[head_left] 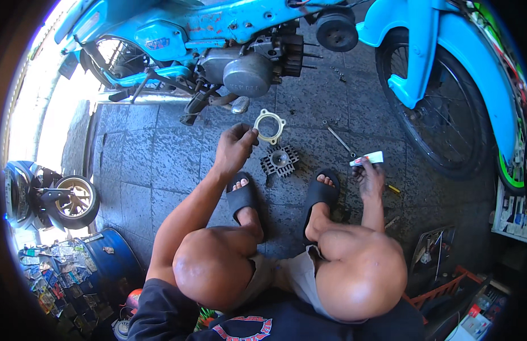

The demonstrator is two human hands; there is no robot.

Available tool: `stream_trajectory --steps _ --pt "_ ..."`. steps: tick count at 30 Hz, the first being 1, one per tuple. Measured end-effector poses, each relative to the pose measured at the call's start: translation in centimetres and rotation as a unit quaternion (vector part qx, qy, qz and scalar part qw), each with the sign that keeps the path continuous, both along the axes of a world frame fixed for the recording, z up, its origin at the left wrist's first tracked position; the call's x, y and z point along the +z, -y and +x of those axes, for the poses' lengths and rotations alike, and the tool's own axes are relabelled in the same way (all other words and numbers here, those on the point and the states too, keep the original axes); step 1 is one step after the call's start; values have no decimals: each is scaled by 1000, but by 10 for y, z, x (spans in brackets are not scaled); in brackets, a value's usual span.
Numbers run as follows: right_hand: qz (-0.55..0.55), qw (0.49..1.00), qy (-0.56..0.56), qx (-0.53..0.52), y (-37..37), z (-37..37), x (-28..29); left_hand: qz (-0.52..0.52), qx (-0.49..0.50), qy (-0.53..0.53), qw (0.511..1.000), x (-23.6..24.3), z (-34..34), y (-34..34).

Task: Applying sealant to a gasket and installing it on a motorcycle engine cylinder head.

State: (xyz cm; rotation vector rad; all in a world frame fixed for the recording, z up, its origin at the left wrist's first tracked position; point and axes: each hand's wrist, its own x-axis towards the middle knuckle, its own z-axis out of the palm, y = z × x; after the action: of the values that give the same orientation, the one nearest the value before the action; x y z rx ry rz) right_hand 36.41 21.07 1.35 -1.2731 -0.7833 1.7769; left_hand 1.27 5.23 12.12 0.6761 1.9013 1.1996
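Pinched in my left hand [237, 146] is a thin, pale ring-shaped gasket [282, 124] with bolt-hole ears, held up by its left edge. Just below it on the floor lies a finned metal cylinder head [279, 161], its round hollow facing up. My right hand [370, 177], off to the right, grips a small white tube [368, 159] with red marking. Between the hands and farther out, a spanner [342, 142] lies on the tiles with small nuts or washers close to its far end. A yellow-handled tool [393, 188] lies beside my right hand.
A blue motorbike [218, 34] stands across the far side, its engine [247, 76] exposed and studs sticking out. Its front wheel [434, 108] is at the right. A blue drum [113, 258] and another wheel [76, 202] are at left; an open tool case [431, 250] sits at right.
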Motion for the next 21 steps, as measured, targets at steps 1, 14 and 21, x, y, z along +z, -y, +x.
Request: stream_trajectory --steps 1,14,21 --pt "18 1000 -6 -13 0 5 16 5 -16 -17 1000 12 -1 -3" --pt "69 995 -72 -28 -24 10 99 6 -270 -203 941 75 37 -63" --pt "-34 991 -131 -20 8 -37 28 25 -122 -115 986 -37 134 -115"
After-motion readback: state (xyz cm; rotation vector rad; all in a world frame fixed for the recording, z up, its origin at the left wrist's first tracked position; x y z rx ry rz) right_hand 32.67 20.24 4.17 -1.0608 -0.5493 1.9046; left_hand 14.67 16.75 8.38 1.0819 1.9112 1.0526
